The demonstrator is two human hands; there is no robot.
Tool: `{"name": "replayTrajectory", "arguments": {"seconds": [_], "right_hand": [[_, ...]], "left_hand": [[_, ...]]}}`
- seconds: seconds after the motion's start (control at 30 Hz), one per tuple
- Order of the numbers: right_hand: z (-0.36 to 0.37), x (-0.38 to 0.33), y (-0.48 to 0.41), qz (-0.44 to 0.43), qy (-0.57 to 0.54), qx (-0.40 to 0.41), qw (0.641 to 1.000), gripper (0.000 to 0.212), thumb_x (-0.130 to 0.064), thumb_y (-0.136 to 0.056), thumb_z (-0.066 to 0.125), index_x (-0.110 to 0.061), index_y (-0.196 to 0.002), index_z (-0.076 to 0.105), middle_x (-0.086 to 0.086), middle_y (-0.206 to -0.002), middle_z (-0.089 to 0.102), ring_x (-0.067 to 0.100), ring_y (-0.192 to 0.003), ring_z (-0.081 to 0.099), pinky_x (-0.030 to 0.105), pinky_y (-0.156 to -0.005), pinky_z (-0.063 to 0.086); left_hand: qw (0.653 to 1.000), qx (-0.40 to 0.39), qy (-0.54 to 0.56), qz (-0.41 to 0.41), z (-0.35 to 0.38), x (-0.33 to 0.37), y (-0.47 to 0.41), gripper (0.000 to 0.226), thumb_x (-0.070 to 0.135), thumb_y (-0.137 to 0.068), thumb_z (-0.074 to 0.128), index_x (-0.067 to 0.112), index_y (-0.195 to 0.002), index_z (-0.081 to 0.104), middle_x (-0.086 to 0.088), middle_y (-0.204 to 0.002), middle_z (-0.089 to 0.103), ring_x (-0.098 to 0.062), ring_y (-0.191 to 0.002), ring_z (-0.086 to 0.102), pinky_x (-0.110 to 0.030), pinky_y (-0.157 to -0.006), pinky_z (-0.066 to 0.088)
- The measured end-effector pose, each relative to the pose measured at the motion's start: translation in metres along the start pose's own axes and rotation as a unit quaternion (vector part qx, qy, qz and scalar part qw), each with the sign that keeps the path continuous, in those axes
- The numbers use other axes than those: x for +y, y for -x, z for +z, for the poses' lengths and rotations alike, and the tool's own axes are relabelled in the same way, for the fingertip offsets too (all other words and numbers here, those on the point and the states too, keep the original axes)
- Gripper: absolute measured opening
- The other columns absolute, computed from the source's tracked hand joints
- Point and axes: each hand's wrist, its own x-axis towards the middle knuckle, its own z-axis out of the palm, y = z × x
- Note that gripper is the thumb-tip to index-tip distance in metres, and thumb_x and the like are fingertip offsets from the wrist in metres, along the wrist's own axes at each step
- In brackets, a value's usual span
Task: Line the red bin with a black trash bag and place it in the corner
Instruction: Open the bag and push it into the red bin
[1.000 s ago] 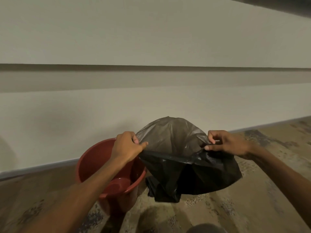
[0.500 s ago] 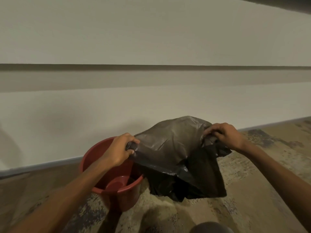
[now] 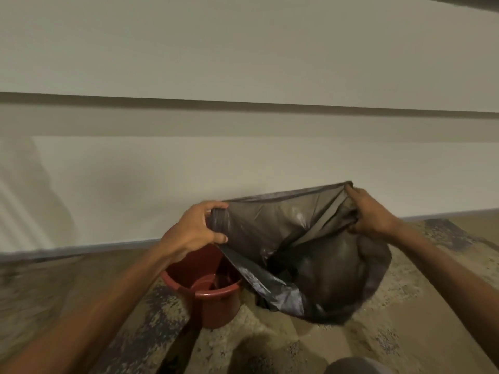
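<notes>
The red bin (image 3: 213,303) stands upright on the patterned floor below my left forearm, with its inside bare. A black trash bag (image 3: 310,255) hangs in the air to the right of the bin, its mouth spread wide toward me. My left hand (image 3: 195,229) grips the left side of the bag's rim, just above the bin's far edge. My right hand (image 3: 370,214) grips the rim's upper right corner. The bag's puffed body sags toward the floor beside the bin, not inside it.
A pale wall (image 3: 243,163) with a grey skirting board (image 3: 94,248) runs across the view right behind the bin. A brown patterned carpet (image 3: 418,333) covers the floor. A dark rounded shape, perhaps my knee (image 3: 353,367), shows at the bottom edge.
My hands have pulled apart and the bag's mouth has opened wider. The right hand rose and moved right; the bag ballooned out. The bin now sits lower in view.
</notes>
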Motion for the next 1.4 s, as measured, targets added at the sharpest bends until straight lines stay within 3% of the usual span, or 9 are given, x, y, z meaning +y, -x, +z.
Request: {"name": "replayTrajectory", "arguments": {"seconds": [0.13, 0.27, 0.47, 0.83, 0.93, 1.03, 1.13, 1.3, 1.4], "right_hand": [[-0.041, -0.029, -0.016, -0.067, -0.026, 0.052, 0.996, 0.102, 0.009, -0.063, 0.077, 0.0, -0.148, 0.021, 0.025, -0.146, 0.033, 0.04, -0.131, 0.037, 0.031, -0.103, 0.034], [-0.076, -0.065, -0.028, -0.093, -0.077, 0.056, 0.991, 0.098, 0.012, -0.066, 0.072, -0.004, -0.149, 0.021, 0.019, -0.149, 0.032, 0.035, -0.133, 0.036, 0.04, -0.107, 0.036], [-0.111, -0.117, -0.04, -0.111, -0.117, 0.076, 0.984, 0.098, 0.015, -0.068, 0.07, -0.011, -0.15, 0.022, 0.01, -0.151, 0.035, 0.02, -0.122, 0.044, 0.025, -0.093, 0.036], [-0.091, -0.159, -0.053, -0.138, -0.166, 0.035, 0.976, 0.096, 0.013, -0.07, 0.071, -0.01, -0.15, 0.023, 0.01, -0.149, 0.036, 0.024, -0.124, 0.045, 0.031, -0.098, 0.041], [-0.064, -0.161, -0.053, -0.137, -0.183, -0.004, 0.974, 0.096, 0.017, -0.07, 0.067, -0.008, -0.15, 0.02, 0.01, -0.152, 0.031, 0.025, -0.128, 0.043, 0.034, -0.102, 0.042], [-0.03, -0.158, -0.053, -0.141, -0.186, -0.044, 0.971, 0.092, 0.019, -0.071, 0.064, -0.007, -0.149, 0.022, 0.013, -0.146, 0.037, 0.021, -0.116, 0.047, 0.028, -0.091, 0.044], [0.008, -0.149, -0.058, -0.129, -0.17, -0.086, 0.973, 0.096, 0.018, -0.069, 0.066, -0.006, -0.15, 0.019, 0.015, -0.15, 0.031, 0.029, -0.13, 0.04, 0.026, -0.098, 0.038], [0.051, -0.122, -0.062, -0.245, -0.164, -0.12, 0.948, 0.087, -0.005, -0.063, 0.075, -0.007, -0.136, 0.027, 0.012, -0.129, 0.036, 0.024, -0.116, 0.038, -0.006, -0.087, 0.026], [0.074, -0.096, -0.069, -0.283, -0.108, -0.166, 0.939, 0.088, -0.01, -0.067, 0.08, -0.011, -0.132, 0.021, 0.008, -0.13, 0.03, 0.021, -0.12, 0.033, -0.009, -0.091, 0.017]], "left_hand": [[0.998, 0.021, 0.042, 0.031, -0.04, 0.026, -0.002, 0.071, -0.014, -0.061, 0.075, 0.02, -0.122, 0.06, -0.022, -0.113, 0.064, -0.038, -0.101, 0.064, -0.045, -0.075, 0.06], [0.995, 0.035, 0.079, 0.052, -0.08, 0.054, -0.001, 0.066, -0.019, -0.069, 0.065, 0.016, -0.124, 0.059, -0.023, -0.121, 0.058, -0.031, -0.097, 0.06, -0.024, -0.057, 0.058], [0.988, 0.081, 0.099, 0.081, -0.132, 0.086, 0.009, 0.057, -0.018, -0.076, 0.058, 0.018, -0.119, 0.06, -0.005, -0.124, 0.055, -0.021, -0.098, 0.056, -0.02, -0.055, 0.054], [0.986, 0.134, 0.067, 0.069, -0.184, 0.074, 0.03, 0.054, -0.015, -0.076, 0.061, 0.015, -0.121, 0.061, -0.005, -0.134, 0.05, -0.019, -0.09, 0.057, -0.017, -0.051, 0.054], [0.989, 0.135, 0.029, 0.056, -0.183, 0.056, 0.033, 0.06, -0.015, -0.073, 0.066, 0.016, -0.124, 0.06, -0.009, -0.132, 0.051, -0.023, -0.093, 0.06, -0.021, -0.055, 0.058], [0.993, 0.117, -0.019, 0.031, -0.17, 0.029, 0.036, 0.068, -0.013, -0.068, 0.071, 0.016, -0.128, 0.057, -0.014, -0.127, 0.054, -0.025, -0.093, 0.064, -0.033, -0.065, 0.062], [0.98, 0.11, -0.165, 0.03, -0.149, -0.007, 0.035, 0.077, -0.003, -0.062, 0.079, 0.018, -0.132, 0.054, -0.007, -0.132, 0.05, -0.02, -0.096, 0.058, -0.015, -0.065, 0.053], [0.948, 0.07, -0.307, 0.039, -0.124, -0.062, 0.038, 0.085, 0.005, -0.06, 0.079, 0.011, -0.138, 0.045, -0.009, -0.132, 0.049, -0.022, -0.115, 0.049, -0.015, -0.086, 0.035], [0.947, 0.026, -0.318, 0.043, -0.119, -0.086, 0.048, 0.082, 0.008, -0.061, 0.079, 0.014, -0.136, 0.045, -0.003, -0.135, 0.045, -0.019, -0.122, 0.046, -0.019, -0.098, 0.036]]}}
